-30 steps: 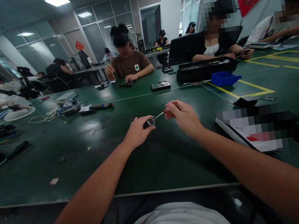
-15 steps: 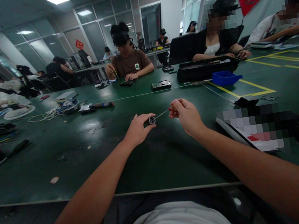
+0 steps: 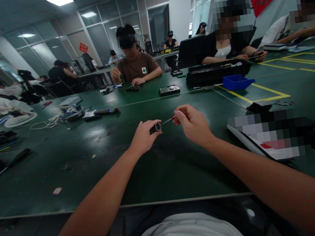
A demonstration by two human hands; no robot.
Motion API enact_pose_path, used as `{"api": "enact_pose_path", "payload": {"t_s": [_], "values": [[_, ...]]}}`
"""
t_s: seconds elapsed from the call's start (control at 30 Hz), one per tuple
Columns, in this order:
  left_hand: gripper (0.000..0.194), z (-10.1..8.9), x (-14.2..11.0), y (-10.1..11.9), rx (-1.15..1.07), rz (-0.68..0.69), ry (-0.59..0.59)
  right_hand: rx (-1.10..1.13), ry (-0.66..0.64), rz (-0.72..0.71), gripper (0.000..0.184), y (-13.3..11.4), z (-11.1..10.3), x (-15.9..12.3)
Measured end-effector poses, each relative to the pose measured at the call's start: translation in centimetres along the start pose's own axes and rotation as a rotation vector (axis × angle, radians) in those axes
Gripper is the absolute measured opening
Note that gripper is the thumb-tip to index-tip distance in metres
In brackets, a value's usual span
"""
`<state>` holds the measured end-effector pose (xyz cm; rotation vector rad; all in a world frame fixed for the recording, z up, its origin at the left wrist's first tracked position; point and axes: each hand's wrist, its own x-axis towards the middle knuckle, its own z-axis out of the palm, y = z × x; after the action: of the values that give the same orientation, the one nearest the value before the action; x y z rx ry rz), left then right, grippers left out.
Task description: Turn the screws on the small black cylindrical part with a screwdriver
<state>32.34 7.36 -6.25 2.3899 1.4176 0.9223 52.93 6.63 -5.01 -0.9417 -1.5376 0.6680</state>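
Note:
My left hand (image 3: 143,138) is closed around a short black cylinder (image 3: 157,127), whose round, rimmed end faces right. In my right hand (image 3: 193,123) is a thin screwdriver (image 3: 167,121) with a bit of red handle showing between the fingers. Its metal shaft slants down to the left and its tip is at the cylinder's open end. Whether the tip touches anything inside I cannot tell. Both hands are above the green table (image 3: 165,172).
A long black casing (image 3: 218,71), a blue tray (image 3: 237,82) and a circuit-board device (image 3: 169,89) lie across the table. Left are a cable bundle (image 3: 70,113) and a long screwdriver (image 3: 18,156). A blurred-out package (image 3: 267,137) lies right. Co-workers sit opposite.
My right hand has shifted slightly left and its fingers have turned on the screwdriver. Less of the shaft shows between the hands. The left hand has barely moved.

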Motion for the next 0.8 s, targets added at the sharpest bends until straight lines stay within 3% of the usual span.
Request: {"api": "enact_pose_path", "payload": {"t_s": [0.47,0.63,0.8], "values": [[0.041,0.1,0.0,0.2,-0.044,-0.026,0.004,0.076,0.032,0.031,0.025,0.4,0.1,0.4],[0.041,0.1,-0.1,-0.2,-0.028,-0.039,-0.013,-0.167,-0.011,0.073,0.033,-0.6,-0.5,0.3],[0.039,0.0,-0.1,-0.2,-0.011,-0.051,-0.015,-0.206,-0.071,-0.042,0.016,-0.3,-0.6,0.2]]}}
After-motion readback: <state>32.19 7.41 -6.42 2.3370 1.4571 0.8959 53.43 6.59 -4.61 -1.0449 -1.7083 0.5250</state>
